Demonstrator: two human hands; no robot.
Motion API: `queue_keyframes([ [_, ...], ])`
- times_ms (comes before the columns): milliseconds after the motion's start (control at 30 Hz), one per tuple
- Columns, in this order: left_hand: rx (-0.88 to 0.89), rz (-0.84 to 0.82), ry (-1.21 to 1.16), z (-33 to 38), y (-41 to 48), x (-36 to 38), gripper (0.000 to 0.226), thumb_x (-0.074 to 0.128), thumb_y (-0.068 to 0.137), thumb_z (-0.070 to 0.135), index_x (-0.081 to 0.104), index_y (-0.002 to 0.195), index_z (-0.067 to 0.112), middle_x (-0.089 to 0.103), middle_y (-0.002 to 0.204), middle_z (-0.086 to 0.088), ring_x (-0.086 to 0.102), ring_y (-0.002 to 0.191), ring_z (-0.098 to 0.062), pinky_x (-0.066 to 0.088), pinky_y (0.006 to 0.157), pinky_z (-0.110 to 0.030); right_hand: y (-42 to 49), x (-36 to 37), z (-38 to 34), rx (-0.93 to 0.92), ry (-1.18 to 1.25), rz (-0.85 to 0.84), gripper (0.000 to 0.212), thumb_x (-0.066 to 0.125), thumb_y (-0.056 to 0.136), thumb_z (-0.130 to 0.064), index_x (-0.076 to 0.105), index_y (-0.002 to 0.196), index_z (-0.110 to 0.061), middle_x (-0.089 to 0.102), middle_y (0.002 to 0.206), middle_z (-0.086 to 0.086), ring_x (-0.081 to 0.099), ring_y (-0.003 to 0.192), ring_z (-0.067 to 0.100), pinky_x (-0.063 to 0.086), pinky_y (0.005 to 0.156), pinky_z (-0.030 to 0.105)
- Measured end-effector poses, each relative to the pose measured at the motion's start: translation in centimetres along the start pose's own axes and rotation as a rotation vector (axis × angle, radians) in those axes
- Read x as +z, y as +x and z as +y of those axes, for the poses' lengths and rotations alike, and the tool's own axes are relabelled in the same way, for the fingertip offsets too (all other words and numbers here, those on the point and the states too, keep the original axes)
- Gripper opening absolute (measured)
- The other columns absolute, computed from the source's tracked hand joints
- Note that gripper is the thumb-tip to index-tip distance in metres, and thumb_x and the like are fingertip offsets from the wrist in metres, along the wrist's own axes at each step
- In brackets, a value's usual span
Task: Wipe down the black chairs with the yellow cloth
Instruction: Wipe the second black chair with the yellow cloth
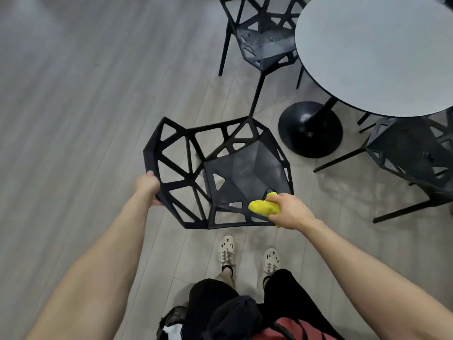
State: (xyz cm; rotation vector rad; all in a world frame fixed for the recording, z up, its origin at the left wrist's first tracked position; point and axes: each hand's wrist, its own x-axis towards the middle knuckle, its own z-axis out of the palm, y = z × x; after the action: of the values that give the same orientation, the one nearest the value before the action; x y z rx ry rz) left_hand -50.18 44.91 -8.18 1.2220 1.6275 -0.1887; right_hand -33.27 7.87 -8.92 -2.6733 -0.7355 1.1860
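A black chair (247,168) with a cut-out geometric shell stands in front of my feet, its backrest turned to the left. My left hand (148,185) grips the top rim of that backrest. My right hand (289,211) holds a bunched yellow cloth (263,207) against the near right edge of the seat. Two more black chairs of the same kind are in view, one at the top (266,42) and one at the right (411,153).
A round grey table (377,52) on a black pedestal base (310,130) stands at the upper right, between the two other chairs. Grey wood-look floor (73,94) spreads wide to the left. My light shoes (226,251) stand just behind the near chair.
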Motion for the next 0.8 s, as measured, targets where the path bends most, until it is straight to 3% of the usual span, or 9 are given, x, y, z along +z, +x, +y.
queue_keyframes([
  [100,-0.023,-0.023,-0.017,2.3,-0.1,1.8,0.043,0.031,0.116,0.031,0.051,0.147,0.009,0.068,0.130,-0.025,0.075,0.102,-0.049,0.062,0.082,-0.069,-0.2,0.5,-0.7,0.024,0.011,-0.029,0.058,0.066,0.072,-0.038,0.062,0.130,-0.046,0.064,0.123,-0.007,0.064,0.114,0.025,0.056,0.095,0.041],
  [367,-0.018,-0.166,-0.177,0.3,-3.6,8.7,0.047,0.027,0.118,0.041,0.044,0.148,0.009,0.067,0.133,-0.028,0.075,0.105,-0.049,0.062,0.091,-0.066,-1.5,-0.5,3.0,0.130,-0.001,-0.022,0.056,0.067,0.073,-0.034,0.063,0.128,-0.044,0.067,0.118,-0.006,0.064,0.114,0.025,0.056,0.093,0.040],
  [733,-0.045,-0.213,-0.323,-4.3,-11.0,17.5,0.052,0.024,0.119,0.042,0.035,0.154,0.005,0.062,0.138,-0.031,0.067,0.124,-0.049,0.057,0.105,-0.061,-4.4,-4.6,15.7,0.142,0.040,0.078,0.054,0.069,0.073,-0.035,0.064,0.126,-0.046,0.069,0.114,-0.005,0.066,0.110,0.025,0.057,0.089,0.037],
  [800,-0.043,-0.144,-0.293,-5.0,-12.5,19.4,0.051,0.030,0.119,0.038,0.038,0.152,0.001,0.060,0.141,-0.030,0.063,0.129,-0.050,0.052,0.111,-0.062,-5.7,-5.5,18.8,0.135,0.053,0.083,0.056,0.068,0.071,-0.036,0.063,0.125,-0.048,0.070,0.114,-0.006,0.067,0.106,0.024,0.058,0.087,0.036],
])
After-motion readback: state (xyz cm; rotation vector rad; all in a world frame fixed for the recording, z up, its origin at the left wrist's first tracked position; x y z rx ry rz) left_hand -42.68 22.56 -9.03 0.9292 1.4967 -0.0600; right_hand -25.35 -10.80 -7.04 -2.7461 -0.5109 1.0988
